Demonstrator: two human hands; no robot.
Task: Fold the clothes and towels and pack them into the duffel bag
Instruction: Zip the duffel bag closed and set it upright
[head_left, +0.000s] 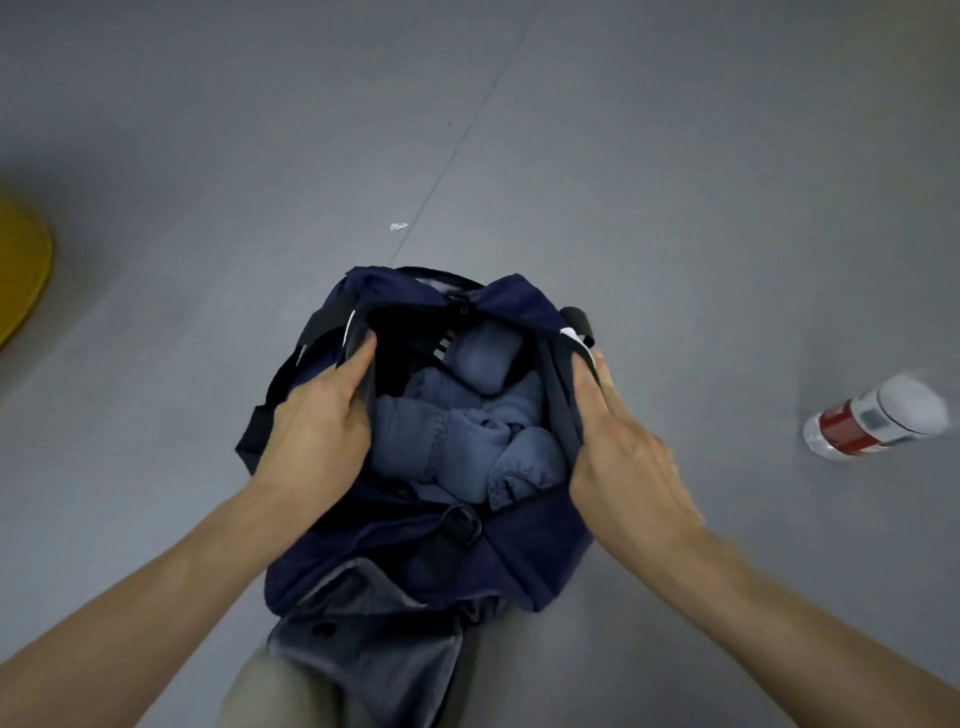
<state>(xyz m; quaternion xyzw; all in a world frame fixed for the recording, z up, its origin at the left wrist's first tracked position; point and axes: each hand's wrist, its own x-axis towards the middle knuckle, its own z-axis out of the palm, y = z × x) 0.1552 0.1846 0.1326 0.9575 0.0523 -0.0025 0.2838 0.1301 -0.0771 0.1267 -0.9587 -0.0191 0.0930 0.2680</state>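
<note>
I am looking down at a grey floor (649, 156), and the navy bag (519, 551) is sitting on it right in front of me, its long axis running straight away from me. Its mouth is gaping upward, and the near end is resting against my leg at the bottom of the view.

Both hands are working at that mouth, one on each long side. The left hand (311, 415) is gripping the left rim, fingers curling over the edge and into the opening. The right hand (623, 452) is holding the right rim where a strap is crossing it, fingers hooking the cloth with the thumb lying along the outside. Neither is sitting nearer than the other; the opening is lying squarely between them.

The clothes (467, 431) are lying inside as blue-grey bundles, filling the floor of the bag from the near end to the far end and staying below the rim. I am judging the packing to be nearly done, so the coming move is probably drawing the two rims together along that long axis, and that is depending on both hands pulling inward evenly.

A yellow disc (21, 270) is showing at the far left edge. A bottle (872, 421) is lying on its side well to the right, and a scrap (399, 226) is lying beyond the bag
</note>
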